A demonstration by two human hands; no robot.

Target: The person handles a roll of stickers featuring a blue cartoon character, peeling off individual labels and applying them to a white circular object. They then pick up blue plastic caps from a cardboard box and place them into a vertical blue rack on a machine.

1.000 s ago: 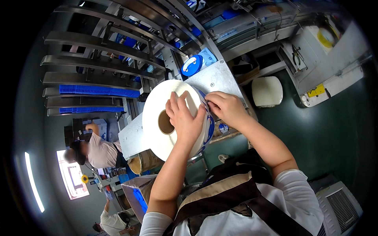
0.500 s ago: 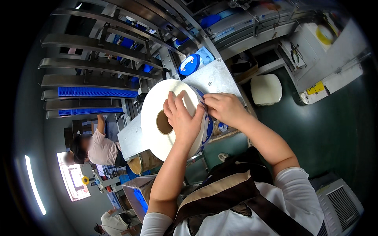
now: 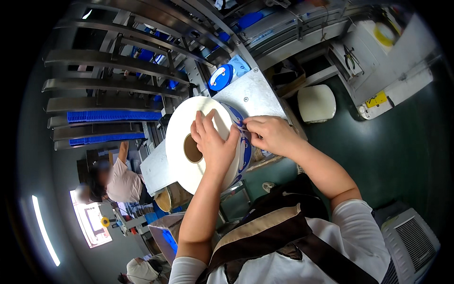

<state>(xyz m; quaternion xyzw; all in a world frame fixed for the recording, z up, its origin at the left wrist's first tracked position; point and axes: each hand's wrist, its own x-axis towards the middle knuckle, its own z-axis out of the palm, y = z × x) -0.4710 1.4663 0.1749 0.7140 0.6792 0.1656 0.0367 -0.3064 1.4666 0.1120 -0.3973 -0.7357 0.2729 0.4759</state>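
Observation:
A large roll of labels (image 3: 182, 163) lies on a metal plate, its white flat side facing up around a brown cardboard core (image 3: 193, 148). Blue-and-white printed labels (image 3: 244, 154) run around its outer edge. My left hand (image 3: 215, 146) rests on the white side with fingers spread, its thumb near the right rim. At that rim, my right hand (image 3: 269, 135) has thumb and forefinger pinched together on the edge of the label strip. The exact bit between its fingertips is too small to see clearly.
Beyond the roll, a blue round lid (image 3: 221, 77) and a light-blue packet (image 3: 239, 65) lie on the metal plate (image 3: 253, 97). Steel rails with stacked blue pieces (image 3: 113, 116) stand at left. A white stool (image 3: 317, 103) is at right. Two other people are at lower left.
My right hand's fingers have curled more and drawn slightly away from the roll's rim. My left hand stays spread on the roll. The whole view has shifted a little.

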